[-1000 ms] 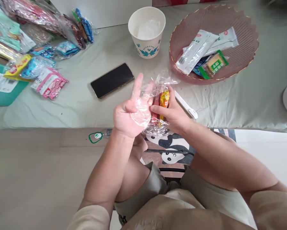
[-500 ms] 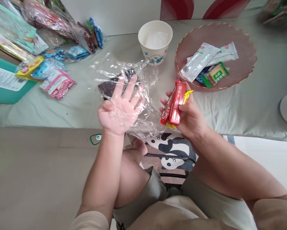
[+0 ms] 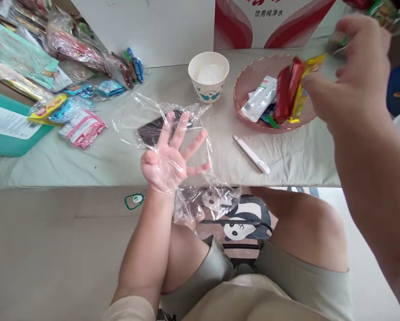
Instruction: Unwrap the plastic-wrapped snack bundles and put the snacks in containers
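My left hand is palm up with its fingers spread, inside or beneath a clear plastic bag. Under that film a dark flat object lies on the cloth; its kind is unclear. My right hand, slightly blurred, is over the right side of the pink ribbed bowl, thumb apart from the fingers and nothing visibly held. Red snack packets and a yellow packet stand tilted in the bowl by my thumb. A white packet lies beside them.
A paper cup stands behind the bag. A white utility knife rests before the bowl. Bagged snacks and a teal box fill the left. More packets are at upper right, before a white-and-red carton.
My right hand has moved up and right and let go of the red and yellow packets, which are now at the bowl. The utility knife has come into view. My left hand stays spread.
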`<move>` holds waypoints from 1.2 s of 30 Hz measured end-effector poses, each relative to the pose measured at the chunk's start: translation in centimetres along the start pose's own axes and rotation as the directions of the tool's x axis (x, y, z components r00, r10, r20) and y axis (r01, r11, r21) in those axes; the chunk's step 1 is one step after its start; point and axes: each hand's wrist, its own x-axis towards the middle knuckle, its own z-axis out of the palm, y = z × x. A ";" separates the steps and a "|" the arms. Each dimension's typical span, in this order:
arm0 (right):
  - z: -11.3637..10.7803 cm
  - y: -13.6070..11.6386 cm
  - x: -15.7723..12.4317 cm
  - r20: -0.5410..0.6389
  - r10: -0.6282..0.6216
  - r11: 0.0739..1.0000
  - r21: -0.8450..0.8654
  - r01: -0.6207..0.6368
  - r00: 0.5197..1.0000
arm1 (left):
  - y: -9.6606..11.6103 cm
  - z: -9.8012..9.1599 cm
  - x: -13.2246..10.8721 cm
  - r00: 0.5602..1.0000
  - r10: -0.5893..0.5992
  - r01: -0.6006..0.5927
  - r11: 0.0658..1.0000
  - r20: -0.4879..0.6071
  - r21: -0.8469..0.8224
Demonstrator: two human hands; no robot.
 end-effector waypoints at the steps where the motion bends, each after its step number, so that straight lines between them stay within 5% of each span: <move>1: 0.7 -0.8 -1.3 -0.070 -0.015 0.999 -0.035 0.013 0.997 | -0.1 0.1 0.0 1.000 0.008 -0.008 0.999 -0.009 0.036; 3: 3.1 -2.4 -4.8 0.066 0.033 0.937 0.344 -0.054 0.997 | -0.3 0.3 -0.2 0.999 0.017 -0.013 0.995 -0.032 0.101; 4: 4.7 -3.0 -6.7 0.211 0.113 0.834 0.510 -0.208 0.971 | -0.4 0.5 -0.2 0.999 0.016 -0.010 0.992 -0.043 0.126; 7: 9.5 -3.9 -11.0 0.506 0.319 0.530 0.605 -0.594 0.801 | -0.6 0.9 -0.4 0.999 -0.015 0.023 0.986 -0.053 0.163; 9: 11.4 -3.8 -12.0 0.605 0.345 0.388 0.604 -0.696 0.718 | -0.5 0.9 -0.4 0.997 -0.055 0.062 0.985 -0.047 0.160; 10: 11.8 -3.6 -11.9 0.600 0.360 0.366 0.613 -0.700 0.714 | -0.4 0.7 -0.2 0.995 -0.080 0.087 0.984 -0.050 0.156; 14: 10.6 -2.5 -10.3 0.364 0.487 0.499 0.630 -0.595 0.794 | -0.1 -0.4 1.0 0.954 -0.210 0.247 0.954 -0.212 0.169; 18: 8.6 -1.4 -9.7 0.179 0.520 0.631 0.578 -0.517 0.835 | -0.4 -0.4 2.0 0.873 -0.186 0.318 0.918 -0.450 0.237; 24: 7.7 -1.5 -10.2 0.082 0.538 0.653 0.589 -0.476 0.839 | -1.7 2.0 0.7 0.931 -0.269 0.353 0.837 -0.246 0.419; 28: 6.2 -1.1 -9.7 0.026 0.550 0.659 0.601 -0.453 0.835 | -1.5 1.6 0.1 0.923 -0.256 0.381 0.724 -0.288 0.576; 33: 4.1 0.1 -9.0 -0.073 0.617 0.643 0.620 -0.449 0.783 | -0.5 -0.4 0.3 0.914 0.009 0.215 0.838 -0.406 0.502; 36: 3.6 -0.1 -9.4 -0.029 0.641 0.600 0.642 -0.477 0.767 | -1.1 0.2 0.0 0.926 -0.019 0.158 0.927 -0.377 0.340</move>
